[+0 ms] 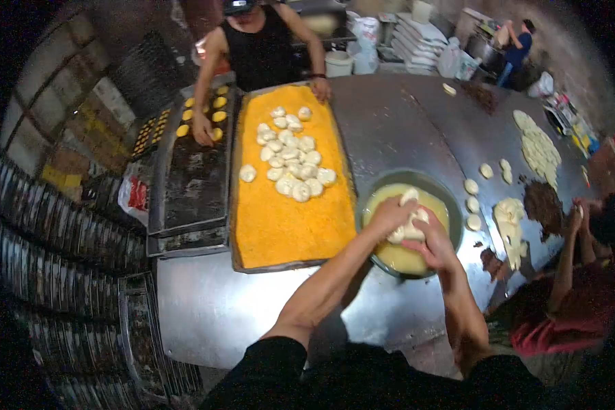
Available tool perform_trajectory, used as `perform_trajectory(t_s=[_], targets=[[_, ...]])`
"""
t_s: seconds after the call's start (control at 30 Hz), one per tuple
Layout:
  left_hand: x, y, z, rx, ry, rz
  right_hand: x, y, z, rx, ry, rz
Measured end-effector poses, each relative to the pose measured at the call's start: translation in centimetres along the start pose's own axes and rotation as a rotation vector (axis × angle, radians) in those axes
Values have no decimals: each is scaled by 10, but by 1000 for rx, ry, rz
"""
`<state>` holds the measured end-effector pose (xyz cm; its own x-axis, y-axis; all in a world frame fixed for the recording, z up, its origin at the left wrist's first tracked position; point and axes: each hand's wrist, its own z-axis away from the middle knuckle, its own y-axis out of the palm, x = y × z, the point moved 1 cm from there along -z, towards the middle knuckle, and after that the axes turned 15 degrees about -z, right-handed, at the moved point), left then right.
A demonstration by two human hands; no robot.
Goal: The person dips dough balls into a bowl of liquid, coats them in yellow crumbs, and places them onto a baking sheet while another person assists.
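Note:
My left hand (391, 216) and my right hand (436, 240) meet over a green bowl (451, 188) of pale yellow liquid (398, 263). Between them they cup several wet white dough balls (410, 231), fingers curled round the cluster. Left of the bowl lies a long tray (352, 179) spread with orange-yellow crumbs (287, 236). A heap of dough balls (290, 158) sits in the middle of the crumbs. To the bowl's right, a few round dough pieces (472, 203) stand in a line on the metal table (403, 123).
Across the table a person (263, 48) sets yellow rounds on a dark baking tray (191, 184). Another person's hands (579, 213) work at the right, near dough slabs (509, 229) and brown filling (543, 208). Racked trays (55, 273) stand at left; sacks (417, 41) at the back.

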<state>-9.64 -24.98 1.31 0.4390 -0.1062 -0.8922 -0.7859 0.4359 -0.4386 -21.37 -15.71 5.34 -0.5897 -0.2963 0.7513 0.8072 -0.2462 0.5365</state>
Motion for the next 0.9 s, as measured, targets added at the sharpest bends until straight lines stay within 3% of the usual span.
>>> perform_trajectory(t_s=[0.03, 0.1, 0.17, 0.2, 0.27, 0.3, 0.33, 0.37, 0.43, 0.5, 0.53, 0.57, 0.6, 0.67, 0.7, 0.77, 0.83, 0.87, 0.9], targets=[[-16, -17, 15, -55, 51, -84, 1, 15, 6, -28, -2, -6], [-26, -59, 38, -39, -32, -58, -9, 40, -1, 38, -3, -67], [-18, -98, 45, -133, -54, 31, -14, 77, -20, 144, 43, -16], [16, -113, 24, -120, -121, 76, -19, 93, -42, 209, 43, -12], [26, -162, 9, -283, -187, 185, -20, 135, -95, 297, 76, -81], [54, -179, -14, -264, -106, 675, -24, 147, -134, 418, 56, -139], [1, -204, 19, -141, -124, 976, -24, 164, -159, 433, -44, -213], [23, -217, 1, -209, -40, 974, -17, 172, -171, 447, -50, -212], [46, -225, -24, -385, -3, 911, -3, 186, -179, 442, -58, -146], [37, -195, -16, -628, -145, 586, 7, 173, -156, 347, -160, 72], [27, -171, -10, -596, -143, 482, 11, 155, -143, 287, -226, 238], [70, -134, -37, -512, 21, 277, 14, 133, -123, 232, -281, 346], [35, -113, -7, -398, 15, 214, 16, 107, -107, 177, -335, 454], [39, -46, -15, -212, 37, 13, 6, 30, -110, 58, -628, 980], [28, -28, -9, -126, -3, -245, 2, -2, -117, 46, -617, 985], [64, 18, -38, 33, 136, -670, -9, -54, -123, 112, -521, 1540], [61, 25, -43, 204, 98, -769, -12, -69, -121, 122, -376, 1602], [102, 48, -73, 254, 132, -731, -14, -77, -121, 156, -240, 1653], [63, 28, -48, 296, 215, -679, -31, -112, -147, 261, -292, 1595]])
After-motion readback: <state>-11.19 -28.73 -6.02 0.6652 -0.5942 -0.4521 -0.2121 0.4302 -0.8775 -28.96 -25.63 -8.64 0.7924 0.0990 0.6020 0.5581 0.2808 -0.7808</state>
